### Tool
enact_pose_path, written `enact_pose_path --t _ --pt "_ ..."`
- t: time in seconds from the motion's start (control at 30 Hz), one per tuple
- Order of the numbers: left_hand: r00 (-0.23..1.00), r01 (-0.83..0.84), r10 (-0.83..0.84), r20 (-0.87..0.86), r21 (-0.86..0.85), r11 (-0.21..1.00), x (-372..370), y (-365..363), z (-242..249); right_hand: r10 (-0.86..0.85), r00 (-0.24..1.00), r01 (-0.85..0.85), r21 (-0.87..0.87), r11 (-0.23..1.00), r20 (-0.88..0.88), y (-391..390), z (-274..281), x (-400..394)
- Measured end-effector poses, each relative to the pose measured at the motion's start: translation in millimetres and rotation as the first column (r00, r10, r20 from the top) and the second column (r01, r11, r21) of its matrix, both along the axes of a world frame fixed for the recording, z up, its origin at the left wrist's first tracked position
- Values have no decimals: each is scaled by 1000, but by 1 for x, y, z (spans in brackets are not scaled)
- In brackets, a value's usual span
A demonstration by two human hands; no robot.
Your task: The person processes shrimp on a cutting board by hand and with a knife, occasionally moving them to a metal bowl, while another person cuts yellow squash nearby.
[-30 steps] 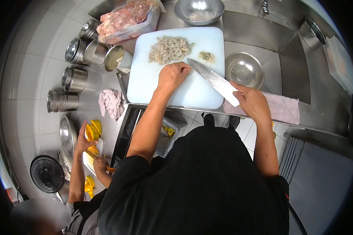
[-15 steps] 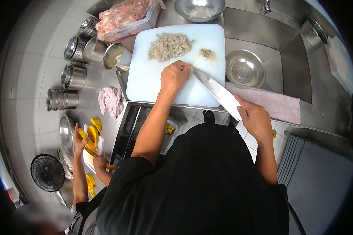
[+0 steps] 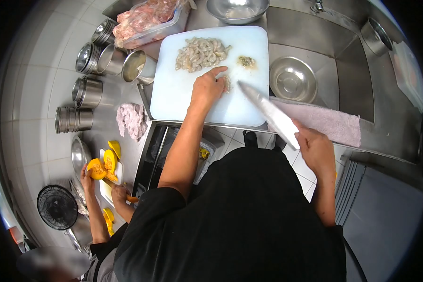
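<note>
On the white cutting board (image 3: 174, 101) my left hand (image 3: 207, 90) rests with its index finger stretched out and apart from the thumb. Beside the thumb lies a small peeled shrimp (image 3: 227, 84), partly covered by my hand. My right hand (image 3: 316, 149) grips a large kitchen knife (image 3: 269, 113) by its handle, the blade slanting up and left over the board's right edge. The knife tip is a little right of that shrimp, not touching it. A pile of peeled shrimp (image 3: 202, 54) sits on the upper board, with a small heap of dark scraps (image 3: 246, 61) to its right.
A steel bowl (image 3: 293, 81) stands in the sink (image 3: 326, 56); another bowl (image 3: 237, 10) is behind the board. A pink towel (image 3: 319, 123) lies along the sink's front edge. A tub of raw meat (image 3: 162, 30) stands upper left. At left, a co-worker's hands hold pumpkin (image 3: 97, 169).
My right hand has drawn the knife right and downward, away from my left hand. My left index finger has straightened out. The co-worker's pumpkin piece has turned, its seeded inside now showing.
</note>
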State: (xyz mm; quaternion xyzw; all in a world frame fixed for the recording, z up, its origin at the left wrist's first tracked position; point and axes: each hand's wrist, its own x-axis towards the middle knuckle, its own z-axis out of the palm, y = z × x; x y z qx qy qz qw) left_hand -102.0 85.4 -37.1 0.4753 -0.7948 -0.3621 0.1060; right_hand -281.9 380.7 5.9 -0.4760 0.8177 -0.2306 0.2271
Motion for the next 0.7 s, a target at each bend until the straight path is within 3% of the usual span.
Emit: enact_pose_path --t 0.1,0.2,0.33,0.6,0.7 --pt "988 129 -124 95 -47 991 5 -6 -3 -109 993 107 -33 994 -50 -7 8 -4" --pt "959 207 -166 230 -167 964 8 -7 3 -45 997 41 -73 996 -57 -9 7 -2" --pt "971 126 -88 221 -166 978 14 -7 2 25 999 -28 -73 997 -36 -16 8 7" --pt "962 144 -104 253 -146 979 24 2 11 99 977 -94 34 995 -189 -24 13 12" --pt "971 81 -49 233 -132 988 39 6 21 105 972 -101 28 994 -211 -25 14 11"
